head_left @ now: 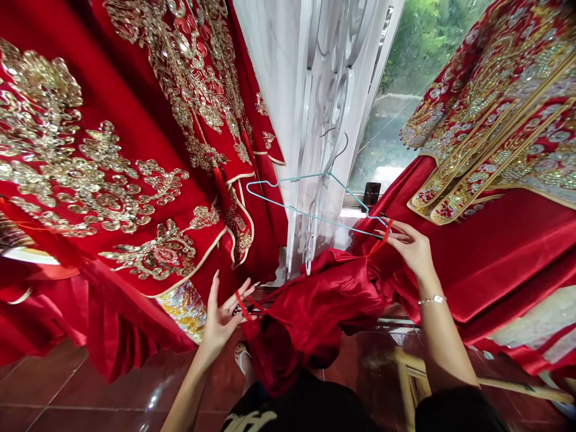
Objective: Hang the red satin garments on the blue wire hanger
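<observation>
A red satin garment (333, 288) hangs bunched between my two hands. My left hand (222, 312) has a thin red strap (243, 306) of the garment looped at its fingers; the thumb and some fingers close on it while others stretch out. At the other side, my right hand (411, 246) pinches another red strap (382, 241) against the end of a light blue wire hanger (330, 173). The hanger tilts above the garment, its metal hook toward the window and its left end apart from my left hand.
Red garments with gold sequin embroidery (153, 252) hang at left. Another beaded red garment (504, 162) hangs at right. A white metal grille (306, 120) and a phone (371, 195) are ahead by the window. A wooden stool (409, 372) stands low right on the tiled floor.
</observation>
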